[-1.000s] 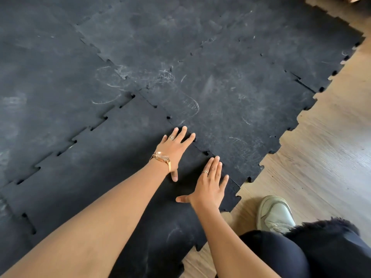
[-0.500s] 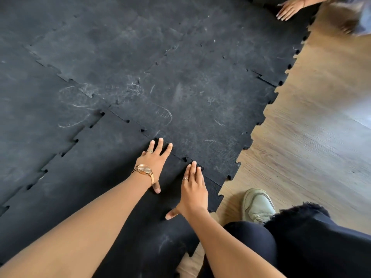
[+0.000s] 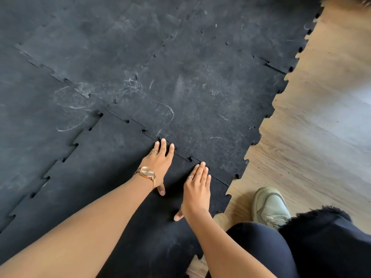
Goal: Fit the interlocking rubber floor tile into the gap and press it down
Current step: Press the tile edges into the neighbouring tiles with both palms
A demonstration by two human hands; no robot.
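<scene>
Here both hands' fingers (image 3: 163,146) lie flat, extended, on the tile (image 3: 104,177).

A wood-grain plank floor (image 3: 313,157) fills the right side of the view, its boards pale tan with fine darker streaks running along their length. Soft daylight falls across it, leaving a brighter, washed-out patch (image 3: 359,93) near the right edge, while the planks nearer the bottom look warmer and more shaded. The rest of the floor, from the left edge across to a notched diagonal border, lies under dark rubber matting (image 3: 100,37) marked with chalky white scuffs and shoe prints (image 3: 160,113). No walls, windows or furniture are in view.
</scene>
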